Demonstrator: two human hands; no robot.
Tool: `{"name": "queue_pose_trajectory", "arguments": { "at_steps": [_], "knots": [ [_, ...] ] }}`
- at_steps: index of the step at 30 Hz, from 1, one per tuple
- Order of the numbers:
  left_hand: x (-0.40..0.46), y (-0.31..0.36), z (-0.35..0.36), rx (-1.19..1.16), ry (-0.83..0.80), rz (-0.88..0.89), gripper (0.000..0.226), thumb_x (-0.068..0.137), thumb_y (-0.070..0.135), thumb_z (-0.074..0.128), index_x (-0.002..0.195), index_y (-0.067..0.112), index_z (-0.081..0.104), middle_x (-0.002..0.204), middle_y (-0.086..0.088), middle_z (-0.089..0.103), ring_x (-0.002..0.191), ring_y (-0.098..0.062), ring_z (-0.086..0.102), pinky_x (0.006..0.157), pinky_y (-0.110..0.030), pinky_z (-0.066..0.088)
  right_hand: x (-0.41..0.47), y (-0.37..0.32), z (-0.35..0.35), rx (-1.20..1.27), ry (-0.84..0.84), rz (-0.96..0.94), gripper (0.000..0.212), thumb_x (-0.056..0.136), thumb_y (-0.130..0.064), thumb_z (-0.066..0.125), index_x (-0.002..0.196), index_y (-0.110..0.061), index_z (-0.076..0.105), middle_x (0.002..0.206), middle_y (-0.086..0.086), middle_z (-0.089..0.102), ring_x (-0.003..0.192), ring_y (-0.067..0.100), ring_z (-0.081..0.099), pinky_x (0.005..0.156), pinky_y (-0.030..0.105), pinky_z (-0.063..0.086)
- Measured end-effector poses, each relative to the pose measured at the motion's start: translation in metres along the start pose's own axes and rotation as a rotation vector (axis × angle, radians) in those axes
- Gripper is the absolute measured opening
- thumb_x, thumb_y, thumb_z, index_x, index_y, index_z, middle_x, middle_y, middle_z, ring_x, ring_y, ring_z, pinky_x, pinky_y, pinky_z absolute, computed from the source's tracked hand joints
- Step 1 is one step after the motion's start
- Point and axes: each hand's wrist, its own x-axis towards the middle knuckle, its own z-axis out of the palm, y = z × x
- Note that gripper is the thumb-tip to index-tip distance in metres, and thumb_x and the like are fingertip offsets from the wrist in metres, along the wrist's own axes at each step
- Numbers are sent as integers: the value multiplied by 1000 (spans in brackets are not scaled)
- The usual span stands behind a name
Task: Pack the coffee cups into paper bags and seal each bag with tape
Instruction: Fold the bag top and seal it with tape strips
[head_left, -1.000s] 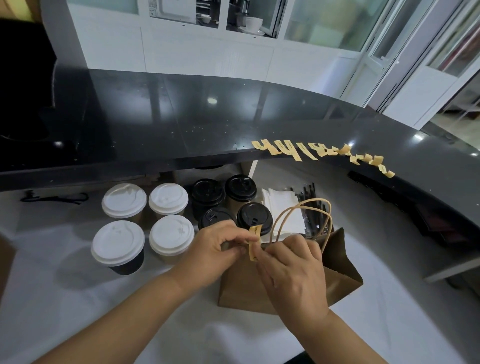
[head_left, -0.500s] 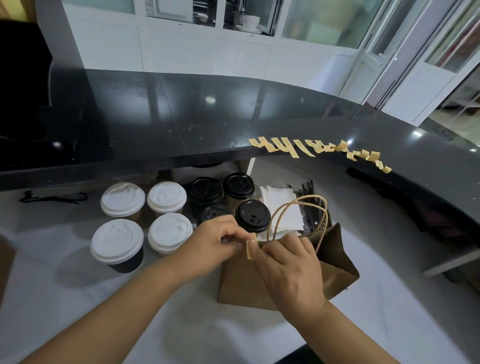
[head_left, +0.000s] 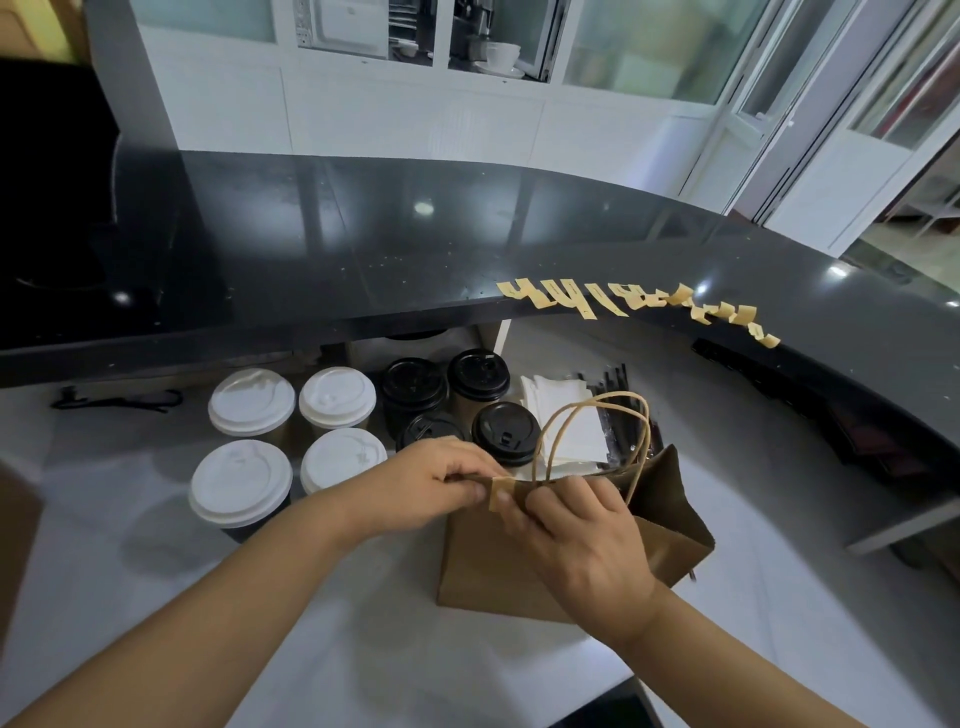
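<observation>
Nearest the camera, two bare forearms reach in over a white work surface (head_left: 156, 597). Between the hands stands a brown paper bag (head_left: 498, 566), upright, its closed top edge running left to right and its twine handles (head_left: 597, 426) arching up and slightly to the right. The left hand (head_left: 431, 488) curls its fingers and thumb onto the top edge of the bag at its left end. The right hand (head_left: 582, 535) is curled over the top edge just beside it, fingers bent down onto the paper. Between the two hands a short tan strip of tape (head_left: 500, 494) sits on the bag's rim, its long axis near vertical, folded over the edge; the fingertips of both hands touch it.

Just beyond, to the left, four cups with white lids (head_left: 249, 447) stand in a square; beside them to the right are four cups with black lids (head_left: 467, 400). Right of those lie white napkins (head_left: 566, 410) and dark stirrers or straws (head_left: 618, 395).

Farther off, a curved black counter (head_left: 363, 249) carries a row of tan tape pieces (head_left: 634, 306) stuck along its near edge at right.
</observation>
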Motion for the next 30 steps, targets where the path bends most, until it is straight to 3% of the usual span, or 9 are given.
{"name": "queue_pose_trajectory", "arguments": {
  "at_steps": [3, 7, 11, 14, 18, 23, 26, 30],
  "knots": [
    [-2, 1, 1, -106, -2, -93, 20, 87, 17, 56, 96, 27, 71, 97, 1, 70, 96, -14, 62, 90, -33, 47, -3, 0, 1, 4, -2, 8, 26, 94, -28, 58, 118, -18, 61, 78, -2, 55, 73, 18, 42, 65, 33, 31],
    [-1, 1, 5, -120, 24, -107, 21, 79, 26, 56, 93, 34, 70, 94, -8, 70, 93, -28, 63, 86, -40, 48, -2, 1, -2, 7, -18, 37, 25, 97, -33, 51, 111, -22, 69, 76, -2, 55, 73, 18, 39, 65, 32, 29],
    [2, 6, 12, -68, 128, -84, 18, 75, 34, 69, 93, 34, 73, 89, 12, 71, 87, -5, 65, 84, -34, 52, 1, 1, -5, 25, -9, 51, 25, 97, -33, 48, 98, -24, 72, 75, -3, 57, 74, 18, 42, 66, 33, 32],
    [6, 10, 17, 117, 227, -79, 26, 73, 50, 61, 91, 36, 73, 85, 20, 70, 84, 4, 63, 80, -31, 51, 0, 0, -6, 51, -2, 67, 24, 95, -33, 51, 98, -22, 72, 76, -2, 58, 75, 18, 46, 68, 33, 36],
    [8, 11, 19, 184, 237, 18, 26, 76, 52, 54, 83, 32, 70, 73, 24, 65, 80, 4, 59, 75, -28, 48, -2, 1, -14, 101, 43, 90, 21, 92, -30, 56, 91, -18, 74, 77, -2, 61, 76, 19, 48, 74, 34, 37],
    [8, 12, 20, 245, 248, 72, 31, 78, 50, 52, 78, 27, 72, 67, 27, 59, 77, 6, 56, 75, -16, 38, -11, 9, -28, 120, 85, 149, 18, 88, -28, 61, 79, -18, 73, 78, -2, 64, 77, 20, 55, 84, 36, 39],
    [7, 12, 22, 222, 284, 25, 18, 71, 42, 64, 73, 27, 72, 69, 22, 63, 79, 0, 58, 76, -20, 41, -21, 18, -35, 108, 108, 181, 13, 85, -27, 67, 81, -18, 75, 85, -3, 68, 84, 21, 56, 86, 38, 40],
    [7, 9, 24, 171, 271, -89, 17, 59, 44, 70, 70, 32, 70, 78, 10, 65, 82, -3, 58, 81, -32, 47, -32, 29, -45, 64, 146, 274, 13, 84, -26, 66, 82, -18, 77, 90, 1, 70, 92, 22, 53, 89, 39, 36]
  ]
}}
